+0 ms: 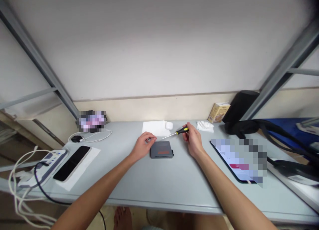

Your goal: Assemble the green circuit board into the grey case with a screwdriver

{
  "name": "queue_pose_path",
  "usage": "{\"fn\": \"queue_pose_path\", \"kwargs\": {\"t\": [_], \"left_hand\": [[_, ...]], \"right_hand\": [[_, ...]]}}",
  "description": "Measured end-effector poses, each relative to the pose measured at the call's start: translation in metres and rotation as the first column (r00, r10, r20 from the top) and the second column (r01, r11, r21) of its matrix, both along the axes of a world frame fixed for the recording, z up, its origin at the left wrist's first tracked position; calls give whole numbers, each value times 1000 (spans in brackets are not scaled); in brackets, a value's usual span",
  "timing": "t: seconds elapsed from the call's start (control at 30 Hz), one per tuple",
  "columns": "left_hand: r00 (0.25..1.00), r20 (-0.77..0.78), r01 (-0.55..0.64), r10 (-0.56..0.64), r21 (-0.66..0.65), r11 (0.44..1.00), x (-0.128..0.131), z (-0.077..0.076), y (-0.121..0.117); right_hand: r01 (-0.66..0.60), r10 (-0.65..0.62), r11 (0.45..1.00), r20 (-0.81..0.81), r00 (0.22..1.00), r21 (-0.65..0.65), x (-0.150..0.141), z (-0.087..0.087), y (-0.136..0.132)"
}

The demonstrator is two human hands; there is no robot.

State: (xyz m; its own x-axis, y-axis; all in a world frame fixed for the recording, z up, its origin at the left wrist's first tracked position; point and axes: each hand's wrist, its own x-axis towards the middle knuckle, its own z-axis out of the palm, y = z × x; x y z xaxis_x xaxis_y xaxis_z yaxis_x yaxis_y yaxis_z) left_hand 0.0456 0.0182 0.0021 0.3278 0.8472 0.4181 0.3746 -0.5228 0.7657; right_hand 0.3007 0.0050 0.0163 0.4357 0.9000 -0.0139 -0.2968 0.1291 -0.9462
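Note:
A small dark grey box (pixel 161 150) with orange lettering and a row of slots along its front lies flat on the desk. My right hand (pixel 193 138) grips the black and yellow handle of a screwdriver (pixel 183 130). Its thin metal shaft points left, with the tip just above the box's back edge. At the box's back left corner is my left hand (pixel 144 145), thumb and forefinger pinched together. Whatever sits between those fingertips is too small to make out.
Behind the box lie a white paper (pixel 152 126) and a white earbud case (pixel 168 125). A power strip (pixel 45 168) with cables and a phone (pixel 72 163) are on the left. To the right are a crumpled tissue (pixel 205 126), a small carton (pixel 219 112) and a tablet-like screen (pixel 234 160).

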Motion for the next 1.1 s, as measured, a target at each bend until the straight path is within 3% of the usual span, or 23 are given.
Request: {"fn": "queue_pose_path", "kwargs": {"t": [0.17, 0.33, 0.5, 0.67, 0.77, 1.1], "left_hand": [[948, -208, -198, 241, 205, 958, -9, -5, 47], [920, -310, -181, 240, 209, 961, -9, -13, 69], [915, -322, -172, 242, 231, 958, -16, -9, 54], [923, -379, 21, 62, 210, 977, -32, 0, 24], [917, -399, 71, 13, 194, 978, -35, 2, 17], [929, -365, -5, 59, 147, 989, -42, -3, 25]], "right_hand": [[27, -27, 1000, -35, 999, -16, 2, -3, 5], [28, -28, 1000, -12, 1000, -4, 1, -3, 5], [22, -22, 1000, -11, 1000, -19, 2, -5, 7], [38, -39, 999, -27, 999, -19, 1, -5, 7], [34, -35, 999, -31, 999, -12, 0, -4, 7], [41, -42, 999, -36, 998, -7, 2, -6, 7]]}}
